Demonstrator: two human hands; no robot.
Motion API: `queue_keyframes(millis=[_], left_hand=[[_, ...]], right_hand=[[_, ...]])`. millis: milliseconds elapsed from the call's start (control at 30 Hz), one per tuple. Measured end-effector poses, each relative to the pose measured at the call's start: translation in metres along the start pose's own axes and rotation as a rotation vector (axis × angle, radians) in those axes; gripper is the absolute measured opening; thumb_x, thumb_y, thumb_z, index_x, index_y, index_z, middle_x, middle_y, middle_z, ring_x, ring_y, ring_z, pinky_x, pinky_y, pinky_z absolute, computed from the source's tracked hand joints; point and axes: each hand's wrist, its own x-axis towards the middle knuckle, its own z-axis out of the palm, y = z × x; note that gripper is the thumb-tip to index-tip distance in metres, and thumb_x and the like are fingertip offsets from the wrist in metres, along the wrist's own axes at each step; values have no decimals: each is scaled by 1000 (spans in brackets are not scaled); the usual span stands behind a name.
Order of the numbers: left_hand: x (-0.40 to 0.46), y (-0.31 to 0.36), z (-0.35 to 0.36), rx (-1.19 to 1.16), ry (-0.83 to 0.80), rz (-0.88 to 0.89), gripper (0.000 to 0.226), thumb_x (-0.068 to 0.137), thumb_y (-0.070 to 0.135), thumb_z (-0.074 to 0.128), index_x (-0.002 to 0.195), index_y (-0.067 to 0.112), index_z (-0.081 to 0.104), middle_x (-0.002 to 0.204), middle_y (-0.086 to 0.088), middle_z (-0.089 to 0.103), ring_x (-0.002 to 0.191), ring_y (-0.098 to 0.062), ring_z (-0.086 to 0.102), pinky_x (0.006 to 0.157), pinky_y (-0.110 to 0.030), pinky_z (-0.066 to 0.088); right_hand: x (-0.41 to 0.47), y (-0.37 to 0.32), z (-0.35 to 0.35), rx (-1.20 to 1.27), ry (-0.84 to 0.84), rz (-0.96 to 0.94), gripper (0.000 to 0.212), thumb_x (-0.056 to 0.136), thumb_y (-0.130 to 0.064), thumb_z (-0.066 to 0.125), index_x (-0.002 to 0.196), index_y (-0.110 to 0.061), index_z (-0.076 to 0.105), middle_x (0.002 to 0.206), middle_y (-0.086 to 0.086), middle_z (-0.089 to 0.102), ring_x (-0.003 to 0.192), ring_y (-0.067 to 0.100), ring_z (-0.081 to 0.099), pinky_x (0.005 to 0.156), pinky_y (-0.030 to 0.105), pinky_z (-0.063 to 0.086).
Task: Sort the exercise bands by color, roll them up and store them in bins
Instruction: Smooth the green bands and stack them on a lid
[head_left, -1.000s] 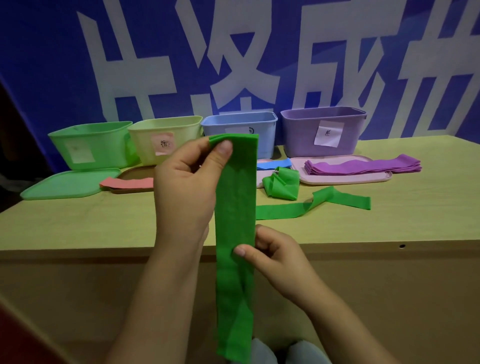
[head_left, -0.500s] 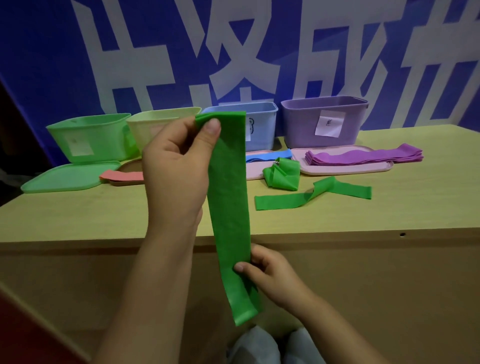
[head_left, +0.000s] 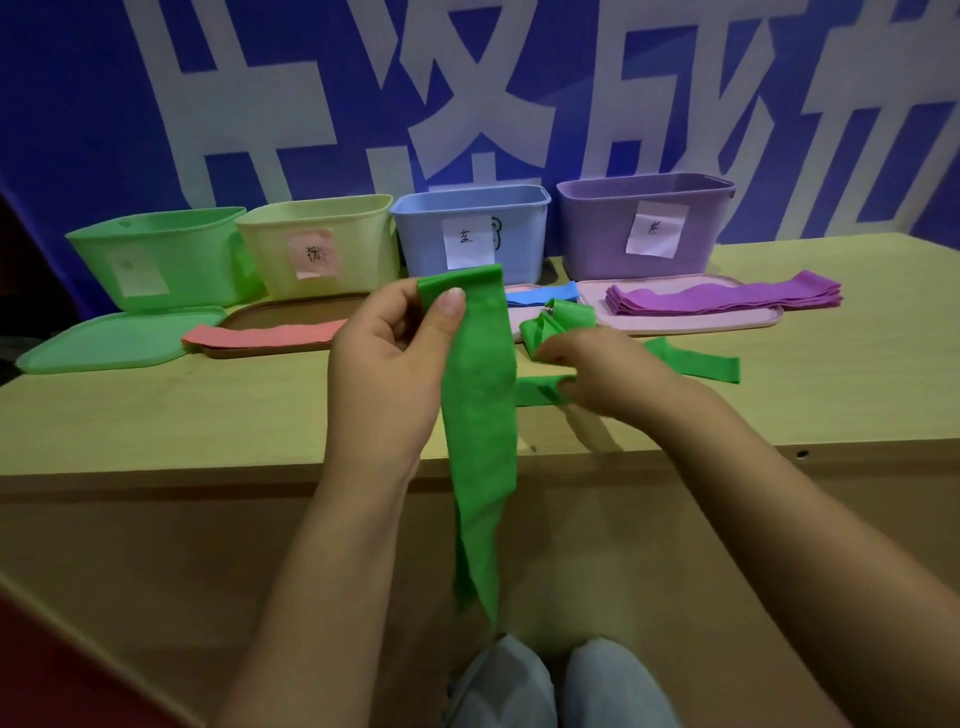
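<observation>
The left hand (head_left: 387, 358) is raised at the middle of the frame, thumb up and pressed against curled fingers in a pinch — its forearm runs down toward the lower left. The right hand (head_left: 597, 374) reaches forward, right of center, fingers curled down in a grip, its forearm stretching to the lower right.

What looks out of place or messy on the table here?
Mostly tidy: purple bands lie stacked on a pink lid. The odd spot is a crumpled green band bunched on another lid's edge, beside a blue band. A second loose green band lies twisted on the table, under the right hand.
</observation>
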Motion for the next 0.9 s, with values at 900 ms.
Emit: queue_keyframes(millis=[900], left_hand=[[-1, -13, -22, -9, 43, -31, 34, 86, 0, 61, 85, 31, 74, 94, 3, 74, 96, -16, 67, 83, -29, 53]], right_hand=[[12, 13, 0, -158, -74, -162, 17, 92, -17, 51, 103, -11, 64, 97, 4, 63, 82, 18, 54, 69, 26, 43]])
